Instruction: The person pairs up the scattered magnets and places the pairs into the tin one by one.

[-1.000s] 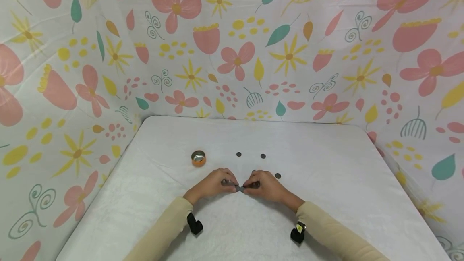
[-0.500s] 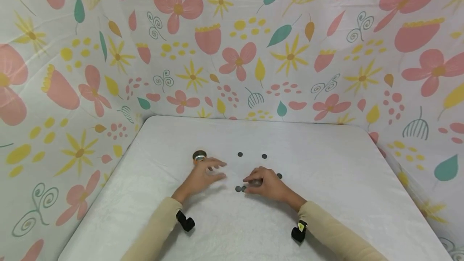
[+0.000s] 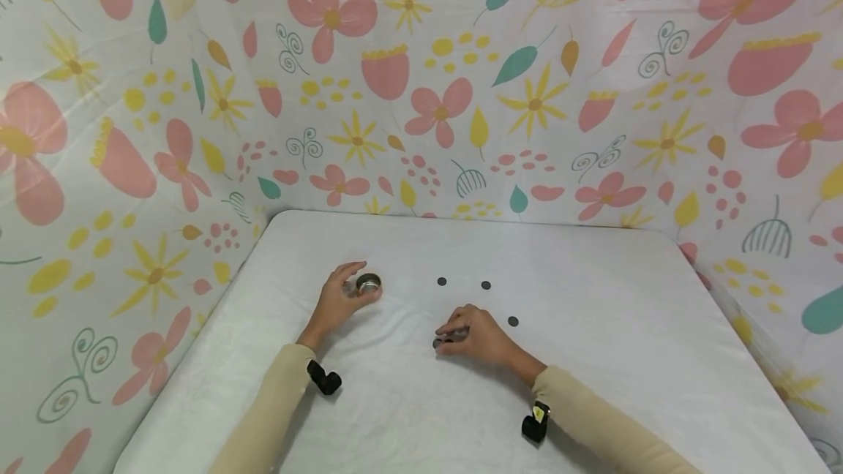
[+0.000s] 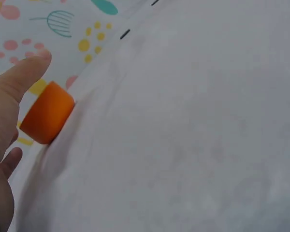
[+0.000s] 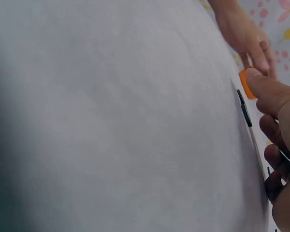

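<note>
My left hand [image 3: 334,306] reaches around a small round orange tin [image 4: 48,113] with a silvery inside, which stands upright on the table at left. Thumb and fingers are spread on either side of it, and the left wrist view shows a gap between thumb and tin. At the table's middle, my right hand [image 3: 484,336] rests with loosely curled fingers, its tips right beside two small dark grey flat discs [image 5: 246,115] lying close together. The head view shows one disc [image 3: 436,344] just past the thumb; the other is partly covered by the hand.
Three more dark discs lie beyond the right hand: one disc [image 3: 442,281] at back, another disc [image 3: 486,285] to its right, and a third disc [image 3: 513,321] nearer the knuckles. A white cloth covers the table [image 3: 395,415]; flower-printed curtains [image 3: 421,93] enclose it.
My left hand has left the two middle discs, opened, and moved left and back to the tin. My right hand has stayed by the discs, its fingers slightly loosened.
</note>
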Demonstrator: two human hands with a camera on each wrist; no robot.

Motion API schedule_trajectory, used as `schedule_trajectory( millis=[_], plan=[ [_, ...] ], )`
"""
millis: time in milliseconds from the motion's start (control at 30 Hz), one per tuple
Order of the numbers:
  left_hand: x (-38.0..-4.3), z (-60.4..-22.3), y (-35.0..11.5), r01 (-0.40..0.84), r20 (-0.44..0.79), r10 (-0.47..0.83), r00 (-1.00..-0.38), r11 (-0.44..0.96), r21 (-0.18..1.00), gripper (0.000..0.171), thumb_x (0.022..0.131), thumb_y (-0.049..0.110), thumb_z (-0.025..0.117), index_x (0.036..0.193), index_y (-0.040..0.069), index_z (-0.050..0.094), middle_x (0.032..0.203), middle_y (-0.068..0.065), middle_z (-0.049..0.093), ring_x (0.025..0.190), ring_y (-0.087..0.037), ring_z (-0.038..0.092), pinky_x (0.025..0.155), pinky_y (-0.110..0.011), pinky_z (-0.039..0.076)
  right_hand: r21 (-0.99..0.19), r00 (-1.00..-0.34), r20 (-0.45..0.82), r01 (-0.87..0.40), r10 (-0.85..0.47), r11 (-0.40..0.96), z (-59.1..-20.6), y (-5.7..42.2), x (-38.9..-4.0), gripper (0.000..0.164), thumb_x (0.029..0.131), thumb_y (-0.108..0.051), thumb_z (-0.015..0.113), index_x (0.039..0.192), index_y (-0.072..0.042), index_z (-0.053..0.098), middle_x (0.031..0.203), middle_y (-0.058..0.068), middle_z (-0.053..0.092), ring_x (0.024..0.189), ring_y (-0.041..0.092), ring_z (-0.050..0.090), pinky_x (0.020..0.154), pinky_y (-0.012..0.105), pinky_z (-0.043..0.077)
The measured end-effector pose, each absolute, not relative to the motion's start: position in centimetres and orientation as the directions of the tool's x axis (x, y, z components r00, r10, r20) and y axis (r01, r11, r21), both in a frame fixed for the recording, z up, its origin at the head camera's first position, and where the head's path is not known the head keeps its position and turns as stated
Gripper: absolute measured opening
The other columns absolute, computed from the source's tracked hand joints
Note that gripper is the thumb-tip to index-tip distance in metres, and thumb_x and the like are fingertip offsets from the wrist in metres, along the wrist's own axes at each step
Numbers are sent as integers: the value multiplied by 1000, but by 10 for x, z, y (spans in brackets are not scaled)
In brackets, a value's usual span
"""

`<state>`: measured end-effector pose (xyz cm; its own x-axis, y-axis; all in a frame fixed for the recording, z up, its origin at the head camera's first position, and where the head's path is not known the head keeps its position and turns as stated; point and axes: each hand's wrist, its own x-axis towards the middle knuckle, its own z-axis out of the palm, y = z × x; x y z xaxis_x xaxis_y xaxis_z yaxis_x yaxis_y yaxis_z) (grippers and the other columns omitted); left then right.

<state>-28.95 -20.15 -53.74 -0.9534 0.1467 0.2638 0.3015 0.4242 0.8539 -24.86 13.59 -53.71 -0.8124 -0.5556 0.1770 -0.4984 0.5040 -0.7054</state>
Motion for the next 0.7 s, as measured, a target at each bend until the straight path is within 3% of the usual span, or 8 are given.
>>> schedule_trajectory(
  millis=[133, 267, 700],
  plan=[
    [-293, -543, -202, 272, 223, 160, -962, 437, 857, 77, 84, 27, 88, 149, 7, 53, 145, -13, 52, 112, -27, 56, 93, -40, 50, -703, -807, 189, -509, -559, 497, -536, 136, -246, 29, 77, -41, 91, 100, -24, 84, 90, -16, 69, 85, 7, 56, 76, 27, 47],
    [-295, -546, -201, 256, 200, 168, -965, 455, 853, 77, 84, 28, 88, 149, 7, 52, 139, -13, 58, 93, -23, 54, 80, -29, 46, -688, -805, 190, -518, -562, 508, -536, 135, -244, 28, 77, -38, 92, 99, -23, 84, 88, -15, 69, 84, 6, 55, 75, 25, 47],
    [-297, -550, -202, 210, 157, 149, -976, 478, 853, 74, 86, 29, 85, 148, 6, 53, 135, -11, 62, 97, -21, 57, 83, -32, 48, -660, -821, 189, -513, -539, 550, -533, 131, -243, 22, 78, -28, 91, 97, -18, 84, 84, -12, 69, 80, 6, 56, 74, 25, 47]
  ],
)
